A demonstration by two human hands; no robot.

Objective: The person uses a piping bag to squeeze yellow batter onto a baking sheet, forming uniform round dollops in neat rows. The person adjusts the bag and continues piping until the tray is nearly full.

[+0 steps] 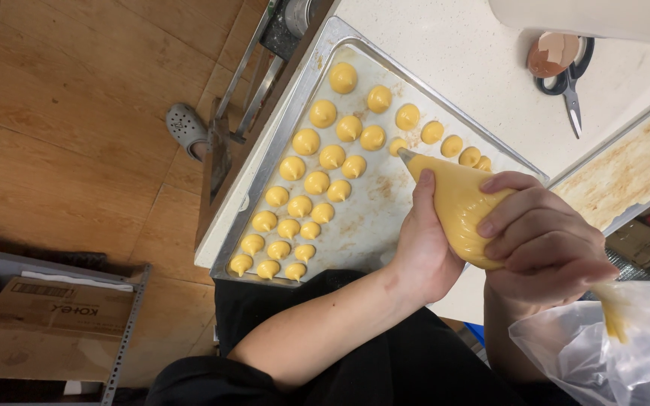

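Both hands (490, 240) round piping bag (457, 207)

Clear piping bag (460, 214) of yellow batter, tip down over metal tray (385, 218) of piped mounds (323, 113)

At my left, worn wooden floor (69, 128); a metal shelf (126, 331) with a cardboard box (47, 323) lower left; white speckled counter (460, 45) upper right.
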